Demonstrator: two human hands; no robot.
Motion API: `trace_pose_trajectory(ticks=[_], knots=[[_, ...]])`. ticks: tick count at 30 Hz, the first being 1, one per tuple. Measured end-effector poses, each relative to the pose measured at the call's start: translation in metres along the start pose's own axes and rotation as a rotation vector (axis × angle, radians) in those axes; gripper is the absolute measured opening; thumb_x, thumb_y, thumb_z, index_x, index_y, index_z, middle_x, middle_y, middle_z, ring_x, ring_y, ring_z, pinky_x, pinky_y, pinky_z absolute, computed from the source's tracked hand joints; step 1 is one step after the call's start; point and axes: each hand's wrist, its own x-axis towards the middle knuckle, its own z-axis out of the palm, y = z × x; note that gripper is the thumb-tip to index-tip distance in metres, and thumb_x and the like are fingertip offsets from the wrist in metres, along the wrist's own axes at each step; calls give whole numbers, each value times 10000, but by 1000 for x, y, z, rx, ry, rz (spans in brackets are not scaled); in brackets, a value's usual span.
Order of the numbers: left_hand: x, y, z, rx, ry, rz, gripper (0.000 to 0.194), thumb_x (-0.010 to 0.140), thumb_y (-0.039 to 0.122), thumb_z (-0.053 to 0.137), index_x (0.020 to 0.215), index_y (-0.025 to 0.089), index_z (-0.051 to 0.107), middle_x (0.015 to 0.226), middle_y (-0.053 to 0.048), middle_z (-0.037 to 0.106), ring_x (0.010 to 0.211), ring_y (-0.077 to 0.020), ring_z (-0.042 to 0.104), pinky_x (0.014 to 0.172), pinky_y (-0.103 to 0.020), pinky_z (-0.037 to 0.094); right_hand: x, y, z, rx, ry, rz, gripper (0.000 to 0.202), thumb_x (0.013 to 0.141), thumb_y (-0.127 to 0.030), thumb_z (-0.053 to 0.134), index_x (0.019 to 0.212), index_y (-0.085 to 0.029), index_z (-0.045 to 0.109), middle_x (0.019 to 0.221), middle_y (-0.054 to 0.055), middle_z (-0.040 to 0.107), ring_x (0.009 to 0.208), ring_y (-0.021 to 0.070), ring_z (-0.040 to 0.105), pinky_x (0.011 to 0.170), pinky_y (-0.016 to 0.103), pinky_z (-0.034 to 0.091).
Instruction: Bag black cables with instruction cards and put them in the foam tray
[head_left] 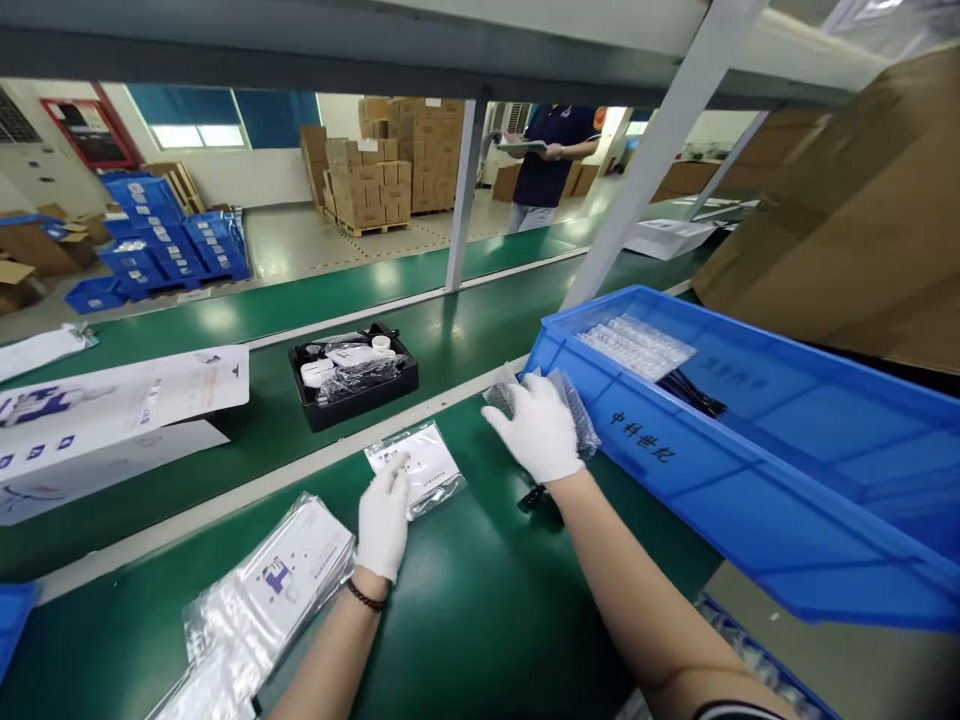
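My left hand [384,520], in a white glove, rests its fingers on the lower left of a white booklet [429,462] in a clear plastic bag. The booklet lies flat on the green work surface. Against the side of the blue bin [637,400], my gloved right hand [541,428] lies over a bubble-wrap bag [574,410], thumb spread to the left. Its palm side is hidden. Something black [532,498], perhaps a cable end, pokes out beneath that hand. A pile of bagged booklets [292,570] lies left of my left forearm.
Bubble-wrap bags [637,345] and black cables [694,392] lie inside the bin. Across the pale rail stand a black tray [352,405] of white parts and an open printed box [127,410]. Shelf posts [465,200] rise beyond. A person [551,150] stands behind, holding papers.
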Motion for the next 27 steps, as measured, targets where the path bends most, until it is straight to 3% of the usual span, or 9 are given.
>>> trace_pose_trajectory(ticks=[2,4,7,10,14,17,19,22,27], knots=[[2,-5,12,18,-11,-6,354,897,279,446,1181,251,655,1291,7,614,1257,-186,526,1119,-313,377,4,20,0,-302,46,78,481,816,-499,692,1025,-69,640,1328,257,409,1293,450,250,1022,537,280],[3,-12,20,34,-16,-21,364,901,270,433,1190,247,651,1293,3,612,1258,-175,525,1112,-294,382,4,27,6,-391,-14,44,448,768,-460,742,957,-64,654,1350,262,387,1309,466,214,1039,541,258],[3,-22,22,64,-15,-45,370,917,297,415,1206,259,644,1299,10,607,1261,-166,522,1101,-271,392,-2,18,20,-245,-172,-25,273,793,-253,678,1026,-114,643,1237,187,524,1199,353,438,959,417,386],[2,-28,18,59,-15,-41,369,923,299,415,1210,250,642,1306,4,603,1265,-166,516,1110,-274,382,-3,8,30,-150,-278,25,453,791,-135,592,1243,-150,560,987,134,634,917,302,602,779,383,464],[1,-31,15,10,-23,-30,366,924,271,426,1217,221,640,1318,-20,594,1264,-182,515,1129,-319,358,8,22,27,-96,-323,117,286,830,-255,583,1083,-136,646,868,159,649,865,367,621,762,456,474],[1,-35,15,-38,-30,-30,370,928,270,439,1228,181,636,1314,-48,597,1261,-199,515,1133,-339,344,13,49,13,7,-347,137,333,861,-371,576,1109,-159,647,1006,131,666,977,326,619,857,416,482],[2,-38,16,-55,-30,-22,371,926,264,450,1233,167,634,1310,-58,599,1257,-205,517,1133,-342,339,11,67,-2,247,-299,162,440,839,-425,600,1193,-165,613,1142,98,643,1072,286,593,921,369,477],[5,-42,16,-80,-37,-19,355,922,258,465,1214,174,649,1297,-62,608,1238,-209,533,1116,-341,357,4,83,-31,868,-127,188,507,730,-415,712,1176,-187,634,1238,75,603,1179,289,532,1011,371,436],[10,-38,13,-168,-48,-71,311,884,267,555,1160,202,684,1264,-59,630,1217,-229,550,1102,-356,369,-4,64,-66,1482,117,114,424,731,-385,701,1141,-281,659,1342,54,525,1289,280,428,997,390,452]])
